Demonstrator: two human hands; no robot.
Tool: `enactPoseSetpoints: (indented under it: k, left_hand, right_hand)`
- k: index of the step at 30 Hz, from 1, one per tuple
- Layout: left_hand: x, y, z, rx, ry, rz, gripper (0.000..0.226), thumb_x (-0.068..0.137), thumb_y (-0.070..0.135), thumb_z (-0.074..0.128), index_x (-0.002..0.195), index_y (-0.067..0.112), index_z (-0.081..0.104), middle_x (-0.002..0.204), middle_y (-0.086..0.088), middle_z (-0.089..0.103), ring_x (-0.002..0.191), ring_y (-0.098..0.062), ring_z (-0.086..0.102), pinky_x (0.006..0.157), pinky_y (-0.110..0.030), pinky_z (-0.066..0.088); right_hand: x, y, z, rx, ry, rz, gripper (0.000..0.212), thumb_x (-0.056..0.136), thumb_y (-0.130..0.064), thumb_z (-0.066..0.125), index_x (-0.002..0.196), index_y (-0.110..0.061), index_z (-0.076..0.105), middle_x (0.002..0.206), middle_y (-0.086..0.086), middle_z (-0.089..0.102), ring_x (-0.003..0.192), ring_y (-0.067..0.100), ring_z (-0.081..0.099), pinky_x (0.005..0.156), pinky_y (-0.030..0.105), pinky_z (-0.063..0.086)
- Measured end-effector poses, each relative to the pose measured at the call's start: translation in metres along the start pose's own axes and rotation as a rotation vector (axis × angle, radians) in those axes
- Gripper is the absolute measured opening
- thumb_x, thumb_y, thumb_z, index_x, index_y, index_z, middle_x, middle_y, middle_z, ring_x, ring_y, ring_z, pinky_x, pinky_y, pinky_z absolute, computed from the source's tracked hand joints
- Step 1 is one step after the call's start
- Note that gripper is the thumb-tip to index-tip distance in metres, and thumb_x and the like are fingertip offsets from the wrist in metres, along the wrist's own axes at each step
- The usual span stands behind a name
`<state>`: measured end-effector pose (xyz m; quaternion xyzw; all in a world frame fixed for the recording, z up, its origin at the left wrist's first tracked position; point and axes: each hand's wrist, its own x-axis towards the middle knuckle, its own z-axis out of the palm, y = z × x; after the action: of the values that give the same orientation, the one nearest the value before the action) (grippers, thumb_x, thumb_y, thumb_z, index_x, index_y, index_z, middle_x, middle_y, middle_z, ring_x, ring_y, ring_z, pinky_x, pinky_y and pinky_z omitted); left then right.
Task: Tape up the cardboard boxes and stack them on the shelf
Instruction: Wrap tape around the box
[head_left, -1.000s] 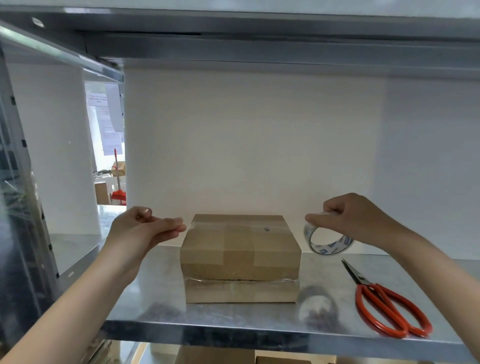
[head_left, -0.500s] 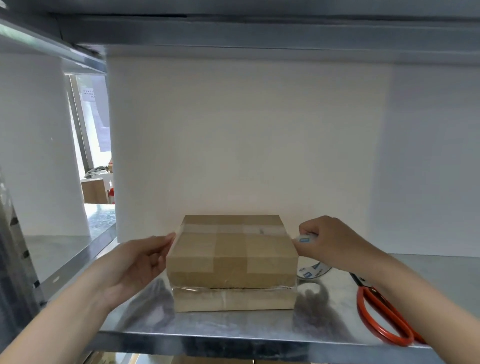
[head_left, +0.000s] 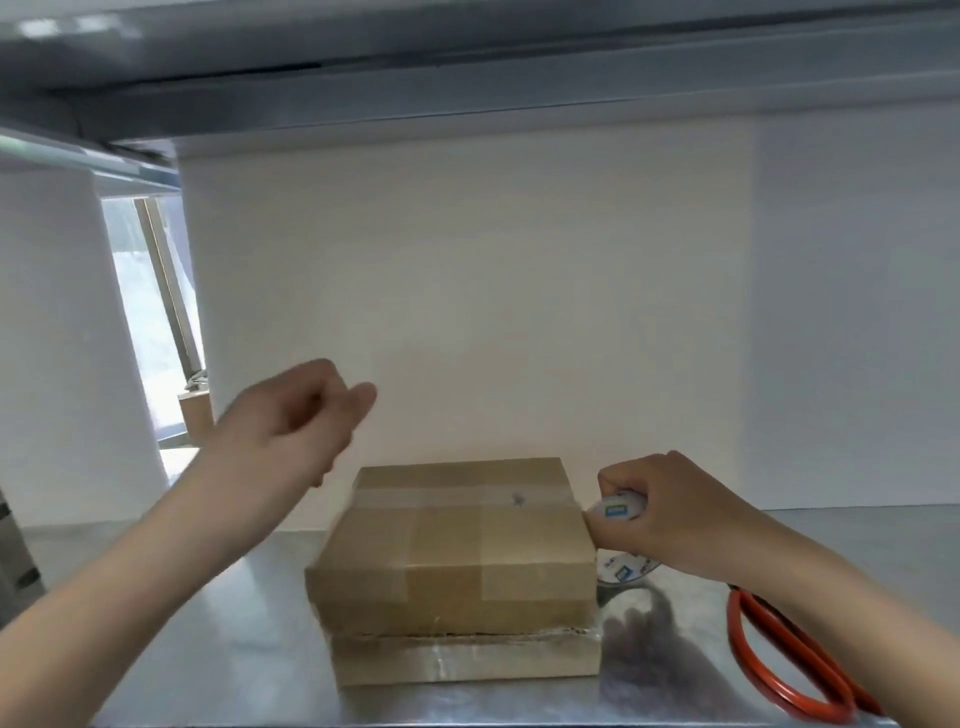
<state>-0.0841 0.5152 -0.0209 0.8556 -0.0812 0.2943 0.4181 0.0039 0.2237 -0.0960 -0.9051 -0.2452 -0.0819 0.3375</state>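
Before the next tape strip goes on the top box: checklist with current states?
1. Tape roll in right hand: ok, gripped beside the upper box's right edge.
2. Left hand free: ok, raised above the boxes, holding nothing.
3. Upper box seated on lower box: ok.
4. Tape's loose end found: cannot tell, fingers hide it.
5. Scissors within reach: ok, on the shelf right of the boxes.

Boxes numbered two: upper box (head_left: 452, 561), lower box (head_left: 467, 657). Tape roll (head_left: 623, 569) numbered one; scissors (head_left: 737, 629) numbered one pair.
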Motion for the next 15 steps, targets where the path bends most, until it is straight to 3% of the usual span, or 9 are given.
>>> enactPoseSetpoints:
  k: [3,5,8,11,13,15]
  left_hand:
    - [0.007,0.028,0.042,0.109,-0.411,0.173,0.02,0.098,0.035,0.056,0.083,0.023,0.05,0.092,0.012,0.074,0.096,0.0,0.066,0.09,-0.038,0.052]
    - [0.011,0.027,0.07,0.193,-0.571,0.222,0.017,0.1,0.041,0.047,0.089,0.028,0.042,0.121,0.016,0.068,0.121,0.005,0.056,0.101,-0.035,0.048]
    - [0.013,0.01,0.096,0.274,-0.705,0.162,0.006,0.106,0.04,0.033,0.103,0.039,0.038,0.145,0.025,0.049,0.132,0.005,0.044,0.109,-0.032,0.038]
    - [0.016,0.007,0.098,0.243,-0.849,0.137,0.039,0.103,0.057,0.024,0.139,0.065,0.016,0.158,0.031,0.025,0.146,0.008,0.02,0.121,-0.032,0.021]
    - [0.023,0.011,0.103,0.446,-0.935,0.171,0.065,0.089,0.076,0.016,0.15,0.06,0.001,0.162,0.031,0.004,0.149,0.009,-0.002,0.125,-0.03,0.005]
    - [0.028,0.019,0.112,0.577,-0.954,0.19,0.075,0.086,0.079,0.012,0.155,0.05,0.004,0.161,0.029,0.009,0.15,0.003,0.002,0.123,-0.029,0.005]
  right_hand:
    - [-0.002,0.001,0.002,-0.014,0.041,-0.015,0.05,0.073,-0.052,0.072,0.053,-0.019,0.042,0.047,-0.007,0.044,0.045,0.004,0.038,0.051,0.025,0.03]
    - [-0.003,0.001,0.004,-0.045,0.07,-0.013,0.048,0.071,-0.056,0.068,0.054,-0.019,0.043,0.046,-0.007,0.045,0.048,0.006,0.039,0.054,0.025,0.031]
    - [-0.006,0.002,0.007,-0.07,0.103,-0.002,0.044,0.07,-0.06,0.062,0.056,-0.021,0.044,0.047,-0.01,0.048,0.061,0.011,0.039,0.06,0.028,0.033]
    - [-0.006,-0.001,0.007,-0.095,0.121,-0.039,0.045,0.077,-0.053,0.061,0.057,-0.019,0.04,0.049,-0.005,0.043,0.06,0.012,0.037,0.066,0.028,0.035]
    - [-0.006,-0.004,0.006,-0.136,0.116,-0.087,0.042,0.08,-0.052,0.058,0.059,-0.019,0.041,0.051,-0.003,0.044,0.055,0.012,0.039,0.066,0.025,0.032]
    - [-0.005,-0.004,0.004,-0.178,0.093,-0.103,0.039,0.079,-0.051,0.056,0.058,-0.022,0.039,0.051,-0.005,0.044,0.054,0.012,0.042,0.069,0.023,0.032]
